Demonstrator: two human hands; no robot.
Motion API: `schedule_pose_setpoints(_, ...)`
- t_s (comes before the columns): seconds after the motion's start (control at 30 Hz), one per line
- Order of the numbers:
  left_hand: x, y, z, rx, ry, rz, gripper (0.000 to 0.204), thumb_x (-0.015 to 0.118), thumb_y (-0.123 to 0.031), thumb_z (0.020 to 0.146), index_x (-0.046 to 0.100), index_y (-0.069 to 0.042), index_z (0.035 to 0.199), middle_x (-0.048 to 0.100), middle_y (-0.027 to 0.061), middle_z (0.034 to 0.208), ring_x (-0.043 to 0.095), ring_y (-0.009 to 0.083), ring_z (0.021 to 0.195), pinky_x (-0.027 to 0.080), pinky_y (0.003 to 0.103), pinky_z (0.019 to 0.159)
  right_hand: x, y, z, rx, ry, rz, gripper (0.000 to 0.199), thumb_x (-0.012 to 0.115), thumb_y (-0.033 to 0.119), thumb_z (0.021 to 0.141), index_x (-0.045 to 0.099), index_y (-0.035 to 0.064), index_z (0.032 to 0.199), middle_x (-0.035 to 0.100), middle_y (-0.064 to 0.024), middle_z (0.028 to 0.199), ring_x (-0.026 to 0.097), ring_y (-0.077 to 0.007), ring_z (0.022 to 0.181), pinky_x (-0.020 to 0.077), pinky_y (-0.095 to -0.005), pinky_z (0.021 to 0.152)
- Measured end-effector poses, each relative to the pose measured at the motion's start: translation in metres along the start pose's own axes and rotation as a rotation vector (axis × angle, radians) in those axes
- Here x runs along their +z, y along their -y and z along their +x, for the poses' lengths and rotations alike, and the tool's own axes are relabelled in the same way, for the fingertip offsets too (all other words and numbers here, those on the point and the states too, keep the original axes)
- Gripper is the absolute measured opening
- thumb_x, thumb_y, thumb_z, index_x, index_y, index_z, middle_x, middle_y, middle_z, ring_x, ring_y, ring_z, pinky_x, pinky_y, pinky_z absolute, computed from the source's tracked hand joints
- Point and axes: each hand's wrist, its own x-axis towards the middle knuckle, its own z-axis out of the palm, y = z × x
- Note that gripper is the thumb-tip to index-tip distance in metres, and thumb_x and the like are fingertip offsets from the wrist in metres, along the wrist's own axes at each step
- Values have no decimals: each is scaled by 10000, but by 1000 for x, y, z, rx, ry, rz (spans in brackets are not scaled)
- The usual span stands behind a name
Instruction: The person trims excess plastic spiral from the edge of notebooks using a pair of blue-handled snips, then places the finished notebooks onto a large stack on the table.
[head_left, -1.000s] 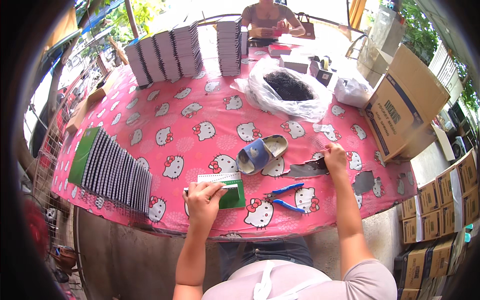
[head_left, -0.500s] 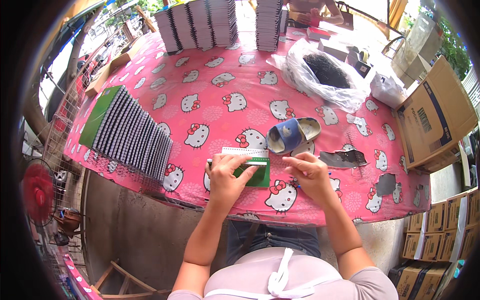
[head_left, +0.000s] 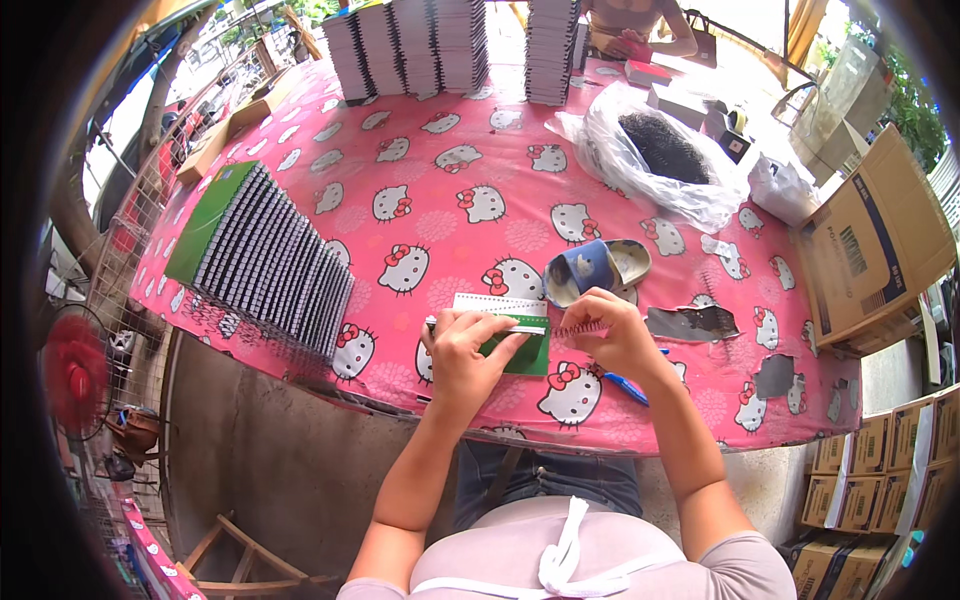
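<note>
A small green-covered notebook (head_left: 528, 358) lies near the table's front edge, its white pages (head_left: 500, 304) showing a row of punched holes. My left hand (head_left: 466, 350) grips it from the left, thumb and fingers pinched over its upper part. In my right hand (head_left: 618, 335), thumb and fingertips pinch a thin dark spiral binding coil (head_left: 578, 328). The coil's free end points at the notebook's right edge; whether it touches the holes I cannot tell. Below my right hand rests a blue pen-like tool (head_left: 627, 388). A blue slide sandal (head_left: 590, 272) sits just beyond the hands.
On the left of the pink patterned table (head_left: 430, 220) leans a long stack of spiral-bound green notebooks (head_left: 270, 265). Taller notebook stacks (head_left: 410, 48) stand at the back. A plastic bag of black coils (head_left: 665, 148) and a cardboard box (head_left: 870, 245) are to the right. Another person (head_left: 640, 30) sits opposite.
My right hand has moved slightly left toward the notebook, and the coil in its fingers now shows plainly. The blue tool beneath has come into fuller view. My left hand keeps its hold.
</note>
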Motion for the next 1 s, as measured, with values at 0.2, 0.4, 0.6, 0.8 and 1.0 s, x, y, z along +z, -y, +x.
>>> schedule_pose_setpoints(0.2, -2, -3, 0, 68, -37, 106, 246, 817, -169, 663, 745, -133, 895, 696, -3, 858, 560, 188, 890, 386, 344, 848, 13, 13, -4, -66, -52, -128, 146, 668, 155, 863, 599, 53, 941, 581, -79, 843, 618, -250, 712, 506, -389, 635)
schedule_pose_setpoints(0.4, -3, -2, -2, 59, -14, 117, 252, 816, -156, 658, 746, -147, 900, 696, -11, 883, 558, 186, 907, 384, 350, 853, 20, 13, -1, -177, 26, -429, 255, 687, 229, 832, 562, 101, 1014, 557, -91, 920, 614, -317, 858, 503, -439, 636)
schedule_pose_setpoints(0.6, -2, -1, -2, 56, -18, 103, 243, 812, -166, 662, 743, -163, 895, 691, -21, 881, 560, 184, 913, 368, 376, 858, 32, 28, 2, -169, -64, -476, 248, 685, 255, 834, 585, 94, 994, 559, -82, 888, 612, -302, 837, 506, -422, 620)
schedule_pose_setpoints(0.8, 1, 2, -3, 95, -46, 107, 261, 820, -150, 643, 747, -148, 894, 697, -10, 886, 565, 189, 874, 409, 337, 819, 42, 26, 5, -295, -178, -484, 182, 701, 181, 797, 568, 72, 860, 554, -91, 821, 593, -302, 774, 483, -410, 632)
schedule_pose_setpoints(1.0, -3, 0, -6, 93, -37, 54, 240, 828, -143, 646, 752, -142, 873, 695, -3, 857, 568, 188, 852, 398, 343, 821, 35, 19, 9, -131, 52, -737, 132, 613, 199, 845, 607, 67, 848, 605, -113, 845, 637, -274, 824, 515, -370, 686)
